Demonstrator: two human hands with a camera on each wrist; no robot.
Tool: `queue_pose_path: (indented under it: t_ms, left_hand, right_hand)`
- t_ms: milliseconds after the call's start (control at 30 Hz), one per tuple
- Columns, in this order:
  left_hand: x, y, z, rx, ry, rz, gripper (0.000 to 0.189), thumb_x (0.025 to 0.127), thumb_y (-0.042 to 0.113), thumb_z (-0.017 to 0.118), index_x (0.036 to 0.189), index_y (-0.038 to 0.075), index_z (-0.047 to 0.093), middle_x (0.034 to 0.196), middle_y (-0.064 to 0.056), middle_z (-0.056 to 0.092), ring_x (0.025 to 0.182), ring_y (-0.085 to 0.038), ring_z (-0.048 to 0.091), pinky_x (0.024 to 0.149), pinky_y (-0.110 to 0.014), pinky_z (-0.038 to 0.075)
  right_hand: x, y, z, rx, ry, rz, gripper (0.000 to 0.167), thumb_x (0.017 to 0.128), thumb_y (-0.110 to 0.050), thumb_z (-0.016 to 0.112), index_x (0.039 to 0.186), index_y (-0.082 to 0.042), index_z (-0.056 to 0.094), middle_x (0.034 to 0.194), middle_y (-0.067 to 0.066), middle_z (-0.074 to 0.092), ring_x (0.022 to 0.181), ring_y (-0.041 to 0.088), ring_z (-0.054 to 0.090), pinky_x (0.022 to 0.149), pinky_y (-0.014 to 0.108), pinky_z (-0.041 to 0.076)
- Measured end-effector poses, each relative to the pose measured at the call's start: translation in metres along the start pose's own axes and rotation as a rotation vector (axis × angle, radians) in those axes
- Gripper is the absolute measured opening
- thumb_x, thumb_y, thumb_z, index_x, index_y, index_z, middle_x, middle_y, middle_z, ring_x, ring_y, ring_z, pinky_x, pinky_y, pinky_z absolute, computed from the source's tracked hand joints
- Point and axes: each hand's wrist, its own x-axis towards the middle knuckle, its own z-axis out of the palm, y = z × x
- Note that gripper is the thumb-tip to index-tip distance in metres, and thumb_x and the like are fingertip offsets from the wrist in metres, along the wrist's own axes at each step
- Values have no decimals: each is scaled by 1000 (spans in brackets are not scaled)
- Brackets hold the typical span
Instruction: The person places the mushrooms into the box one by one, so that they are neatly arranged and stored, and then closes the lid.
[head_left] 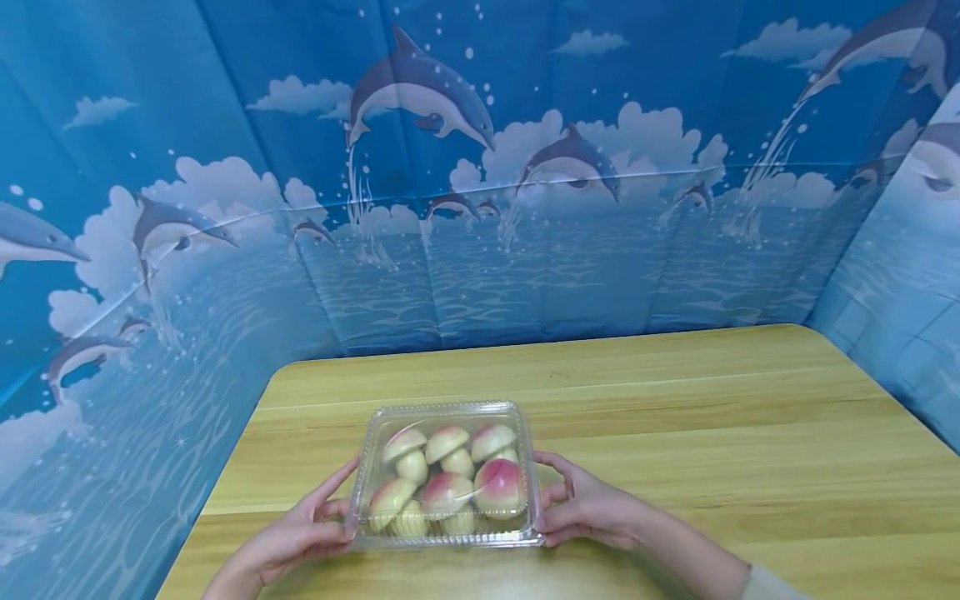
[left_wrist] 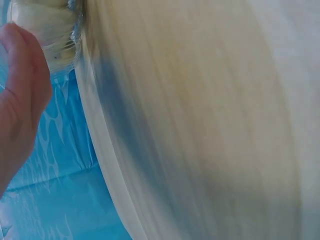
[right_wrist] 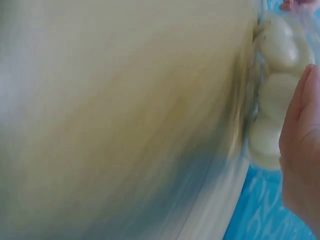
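A clear plastic clamshell box (head_left: 444, 540) with a ribbed rim is near the front of the table, its lid down. Inside stand several mushroom-shaped buns (head_left: 501, 487), with cream stems and pink-tinted caps. My left hand (head_left: 300, 533) grips the box's left side, thumb at the near corner. On the opposite side, my right hand (head_left: 588, 504) holds the edge between thumb and fingers. The left wrist view catches part of the left hand (left_wrist: 22, 95) against the box; the right wrist view shows the right hand (right_wrist: 302, 140) beside the pale buns (right_wrist: 280, 47).
The box is over a wood-grain table (head_left: 712, 425) with rounded far corners. Behind and beside it hangs a blue curtain (head_left: 480, 275) printed with dolphins, clouds and waves. The table surface looks blurred in both wrist views.
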Motion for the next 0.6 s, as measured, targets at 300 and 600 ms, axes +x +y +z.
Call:
queue_pose_path:
  t_ms: [300, 600]
  left_hand:
    - [-3, -4, 3, -167, 42, 26, 78, 88, -8, 52, 150, 15, 11, 94, -1, 60, 90, -17, 63, 85, -34, 50]
    - [-7, -4, 8, -150, 108, 30, 63, 87, -7, 56, 140, -6, 22, 90, -1, 60, 87, -21, 65, 81, -32, 52]
  right_hand:
    - [-3, 3, 11, -28, 29, 37, 64, 82, 2, 62, 127, 6, 18, 83, 16, 65, 64, 15, 65, 60, 24, 54]
    - [-7, 3, 15, -15, -44, 72, 31, 88, -2, 57, 106, 1, 31, 74, 7, 67, 62, 10, 64, 60, 22, 53]
